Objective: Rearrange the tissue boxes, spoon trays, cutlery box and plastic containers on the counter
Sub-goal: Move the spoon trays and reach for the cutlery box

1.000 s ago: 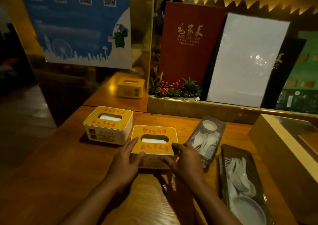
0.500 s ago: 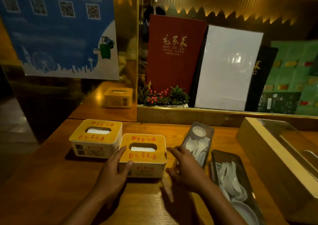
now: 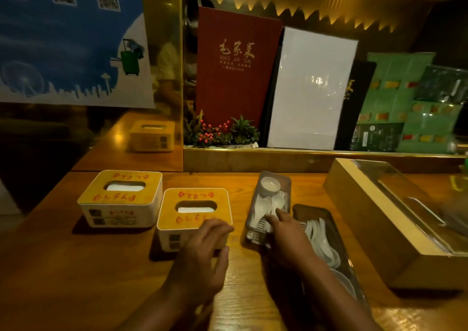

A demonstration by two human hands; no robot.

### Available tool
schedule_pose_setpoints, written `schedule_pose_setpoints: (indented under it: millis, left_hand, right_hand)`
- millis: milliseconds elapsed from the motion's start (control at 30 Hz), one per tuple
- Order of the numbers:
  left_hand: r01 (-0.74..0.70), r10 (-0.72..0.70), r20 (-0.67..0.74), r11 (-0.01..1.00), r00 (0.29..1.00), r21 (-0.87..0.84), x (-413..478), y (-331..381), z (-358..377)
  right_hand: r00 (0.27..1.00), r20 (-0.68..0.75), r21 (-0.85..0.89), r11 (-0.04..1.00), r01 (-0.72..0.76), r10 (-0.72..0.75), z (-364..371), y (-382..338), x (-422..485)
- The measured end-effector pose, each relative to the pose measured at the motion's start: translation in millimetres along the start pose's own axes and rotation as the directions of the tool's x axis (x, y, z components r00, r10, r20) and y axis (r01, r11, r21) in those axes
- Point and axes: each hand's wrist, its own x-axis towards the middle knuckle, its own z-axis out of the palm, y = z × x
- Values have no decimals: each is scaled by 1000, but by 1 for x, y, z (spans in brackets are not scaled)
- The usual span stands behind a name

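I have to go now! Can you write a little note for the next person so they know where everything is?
Left hand: resting on the near tissue box, grip loose.
Right hand: fingers on the small spoon tray, nothing lifted.
Second tissue box sits behind-left, close beside the first. Long spoon tray lies right of the small one; wooden cutlery box far right.
Done: tissue boxes grouped. Left: trays and cutlery box; plastic containers not spotted.

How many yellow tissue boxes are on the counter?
2. One tissue box sits far left; the other is under the left hand. The box behind looks like a mirror reflection.
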Motion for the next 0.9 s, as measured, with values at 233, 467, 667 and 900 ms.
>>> schedule_pose_setpoints:
  millis: [233,467,667,900]
  left_hand:
    - [307,-255,322,944,912,-121,-17,9,62]
    - [413,-363,300,903,882,-123,-15,25,99]
    - [429,-426,71,902,902,-41,-15,42,116]
    - [471,-452,-157,875,878,115,-20,84,133]
  right_hand:
    - [988,1,77,985,153,-153,4,14,-30]
    - [962,4,128,954,270,-273,5,25,-44]
    - [939,26,166,928,334,-343,-6,36,-51]
    - [968,70,191,956,223,-239,-35,99,-110]
